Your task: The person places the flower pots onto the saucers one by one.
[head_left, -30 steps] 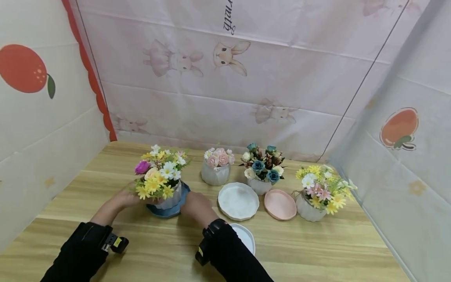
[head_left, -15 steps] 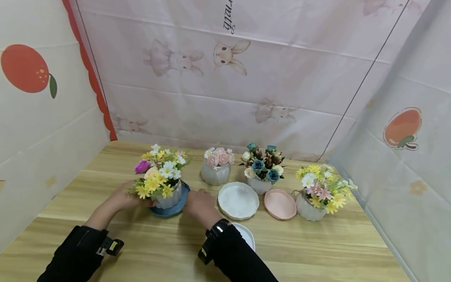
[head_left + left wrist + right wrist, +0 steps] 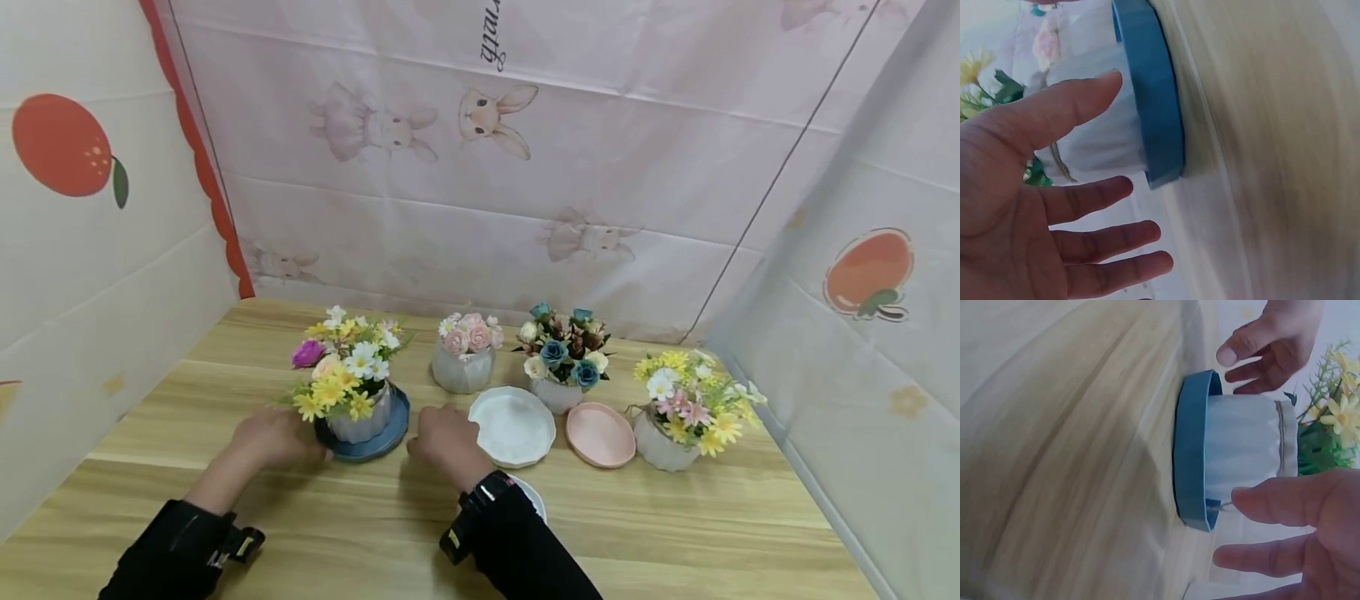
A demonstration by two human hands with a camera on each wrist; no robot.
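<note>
A white ribbed pot of yellow and white flowers [image 3: 352,387] stands on a blue saucer [image 3: 378,443] at the table's left centre. My left hand [image 3: 276,437] lies open just left of the saucer, fingers straight. My right hand [image 3: 442,435] lies open just right of it. In the left wrist view my spread fingers [image 3: 1085,200] hover beside the pot [image 3: 1100,125] and the saucer [image 3: 1157,94] without gripping. The right wrist view shows the pot [image 3: 1247,450] on the saucer [image 3: 1190,450], with my right fingers [image 3: 1285,497] a little off it.
A pink rose pot [image 3: 462,367], a blue rose pot [image 3: 558,367] and a yellow-pink flower pot [image 3: 675,412] stand in a row behind. A white saucer [image 3: 512,427] and a pink saucer [image 3: 600,435] lie in front; another white saucer [image 3: 534,496] is partly hidden by my right sleeve. Cloth walls enclose the wooden table [image 3: 675,525].
Both hands have let go of the pot and saucer and drawn outward, away from them. The pot stays on the blue saucer.
</note>
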